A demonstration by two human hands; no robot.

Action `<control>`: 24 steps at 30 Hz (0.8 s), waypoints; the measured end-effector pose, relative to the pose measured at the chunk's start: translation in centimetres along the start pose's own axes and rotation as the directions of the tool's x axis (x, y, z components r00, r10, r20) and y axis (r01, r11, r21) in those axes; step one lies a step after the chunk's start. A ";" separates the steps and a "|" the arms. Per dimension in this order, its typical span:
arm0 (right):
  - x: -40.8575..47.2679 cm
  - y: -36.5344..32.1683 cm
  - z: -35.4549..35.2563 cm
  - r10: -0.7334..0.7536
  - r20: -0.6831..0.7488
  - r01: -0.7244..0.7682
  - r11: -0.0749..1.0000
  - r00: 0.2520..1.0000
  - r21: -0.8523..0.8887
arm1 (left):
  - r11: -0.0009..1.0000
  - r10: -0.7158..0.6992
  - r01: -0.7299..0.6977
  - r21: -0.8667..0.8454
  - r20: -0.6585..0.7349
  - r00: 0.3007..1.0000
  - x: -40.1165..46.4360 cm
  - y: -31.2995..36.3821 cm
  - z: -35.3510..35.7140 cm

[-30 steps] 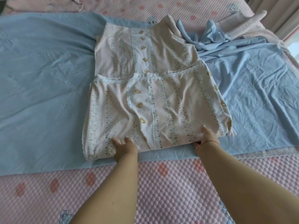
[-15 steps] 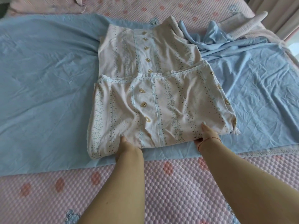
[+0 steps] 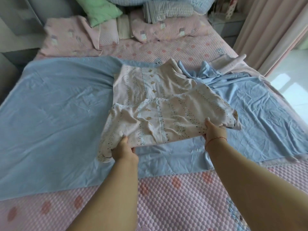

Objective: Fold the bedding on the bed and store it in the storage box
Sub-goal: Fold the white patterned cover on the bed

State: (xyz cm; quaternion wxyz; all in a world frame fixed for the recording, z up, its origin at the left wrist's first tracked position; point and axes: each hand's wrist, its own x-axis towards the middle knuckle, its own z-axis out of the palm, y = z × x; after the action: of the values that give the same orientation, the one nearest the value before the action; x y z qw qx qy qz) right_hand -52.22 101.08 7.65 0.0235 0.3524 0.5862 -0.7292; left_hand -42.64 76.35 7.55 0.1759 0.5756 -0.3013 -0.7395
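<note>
A cream patterned blanket (image 3: 166, 105) with yellow motifs lies partly folded in the middle of the bed, on top of a spread blue sheet (image 3: 55, 117). My left hand (image 3: 123, 147) grips the blanket's near folded edge on the left, thumb on top and fingers underneath. My right hand (image 3: 214, 130) grips the same edge on the right. The near fold is raised off the blue sheet between my hands. The storage box is not in view.
The pink quilted mattress cover (image 3: 166, 197) runs along the near side. Pink pillows (image 3: 70, 37), a green cushion (image 3: 98, 10) and striped bedding (image 3: 168, 9) crowd the headboard. A bunched part of the blue sheet (image 3: 208, 74) lies at the right. Pink curtains (image 3: 270, 27) hang beyond.
Both hands have closed on the blanket's near edge and lifted it off the blue sheet. The head camera has tilted up, bringing the pillows and curtains into view.
</note>
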 end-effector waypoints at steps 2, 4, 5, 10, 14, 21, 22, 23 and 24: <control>-1.8 -2.1 0.4 -0.068 0.015 0.068 0.998 0.998 -0.005 | 0.999 0.032 -0.031 -0.027 0.051 0.998 -2.1 2.3 0.2; -3.9 -3.9 0.4 -0.126 0.025 0.125 0.991 0.992 0.041 | 0.998 0.062 -0.059 -0.037 0.093 0.994 -4.1 4.1 -0.1; -4.6 -4.4 0.3 -0.146 0.026 0.145 0.988 0.989 0.049 | 0.997 0.075 -0.071 -0.040 0.105 0.992 -4.9 4.7 -0.3; -9.3 -4.5 -2.3 -0.158 0.044 0.155 0.985 0.986 0.074 | 0.992 0.123 -0.116 -0.053 0.153 0.981 -8.6 6.1 -4.0; -12.4 -2.8 -5.6 -0.146 0.049 0.143 0.988 0.988 0.058 | 0.992 0.114 -0.105 -0.067 0.151 0.982 -10.8 4.8 -7.9; -16.6 -0.1 -13.0 -0.124 0.045 0.125 0.991 0.991 -0.035 | 0.984 0.149 -0.157 0.090 0.082 0.985 -15.5 0.1 -15.1; -17.1 0.2 -14.1 -0.117 0.049 0.119 0.992 0.992 -0.051 | 0.979 0.161 -0.168 0.119 0.067 0.985 -16.1 -0.6 -15.9; -17.7 0.6 -15.4 -0.107 0.044 0.111 0.991 0.993 -0.077 | 0.973 0.168 -0.173 0.149 0.047 0.985 -16.8 -1.5 -16.9; -18.3 0.8 -16.6 -0.096 0.026 0.098 0.990 0.995 -0.097 | 0.971 0.166 -0.169 0.172 0.026 0.986 -17.3 -2.4 -17.8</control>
State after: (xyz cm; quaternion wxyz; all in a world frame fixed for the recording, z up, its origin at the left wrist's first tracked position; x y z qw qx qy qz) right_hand -30.00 108.36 15.82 0.0114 0.3142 0.6376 -0.7033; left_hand -20.63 84.30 16.13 0.1852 0.5569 -0.4130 -0.6965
